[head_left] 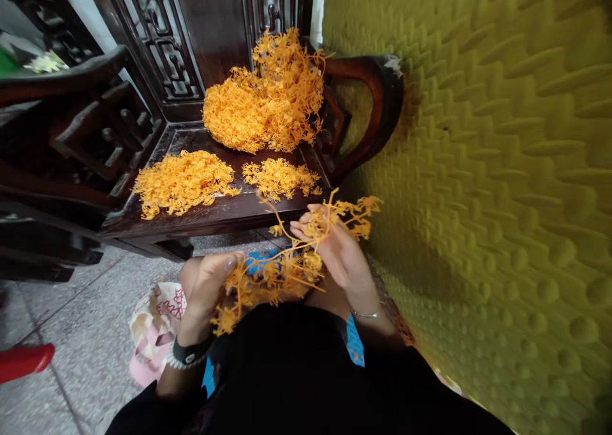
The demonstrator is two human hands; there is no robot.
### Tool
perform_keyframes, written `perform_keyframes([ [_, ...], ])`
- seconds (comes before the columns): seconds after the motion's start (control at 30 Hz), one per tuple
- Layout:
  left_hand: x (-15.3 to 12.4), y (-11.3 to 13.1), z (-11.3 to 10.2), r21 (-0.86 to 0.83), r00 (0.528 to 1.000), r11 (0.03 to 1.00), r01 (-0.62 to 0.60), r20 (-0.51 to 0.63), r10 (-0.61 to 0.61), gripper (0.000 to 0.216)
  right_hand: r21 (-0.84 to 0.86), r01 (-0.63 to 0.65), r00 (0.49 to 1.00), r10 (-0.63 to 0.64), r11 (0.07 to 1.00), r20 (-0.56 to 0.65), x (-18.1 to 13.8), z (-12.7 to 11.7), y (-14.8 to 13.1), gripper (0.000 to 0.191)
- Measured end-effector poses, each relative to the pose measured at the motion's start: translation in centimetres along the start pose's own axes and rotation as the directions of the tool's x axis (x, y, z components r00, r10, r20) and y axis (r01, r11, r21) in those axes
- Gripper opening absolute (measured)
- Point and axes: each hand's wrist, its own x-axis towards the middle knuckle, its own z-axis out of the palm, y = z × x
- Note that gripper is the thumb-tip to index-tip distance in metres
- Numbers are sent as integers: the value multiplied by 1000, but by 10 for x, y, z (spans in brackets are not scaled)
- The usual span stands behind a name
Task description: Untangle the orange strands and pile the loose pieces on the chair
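- The left hand (205, 288) and right hand (337, 247) both pinch one tangled orange strand (282, 266), stretched between them above the lap.
- It looks light, thin and springy, likely to snag; best gripped at the stem, not the frilly bits.
- Three orange piles (184, 181) lie on the dark wooden chair (215, 215) ahead.

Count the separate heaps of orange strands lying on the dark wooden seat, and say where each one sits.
3: a big heap at the back, a flat heap front left, a small heap front right. More strands are in the hands.
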Motion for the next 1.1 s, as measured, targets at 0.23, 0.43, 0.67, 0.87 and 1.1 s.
perform_keyframes([
  [0.23, 6, 6, 18, -313, 988, 938, 150, 14, -153, 33, -577, -164, 954, 277, 800, 113, -20, -62, 22, 39],
  [0.43, 7, -1, 24, -177, 973, 965, 195, 160, -167, 33, -702, 175, 917, 144, 691, 371, -69, -56, -28, 28],
  [0.67, 4, 17, 36, 82, 939, 974, -213, 293, 181, 29, -738, 328, 924, -36, 590, 382, -39, 16, 7, 38],
  [0.87, -2, 23, 25, 418, 844, 736, -533, 206, 495, 32, -780, 346, 897, 60, 522, 438, -38, 13, 10, 43],
  [1.1, 17, 32, -30, 502, 458, 808, -308, -666, 588, 35, -736, 301, 936, -41, 606, 349, -59, -5, -7, 42],
])
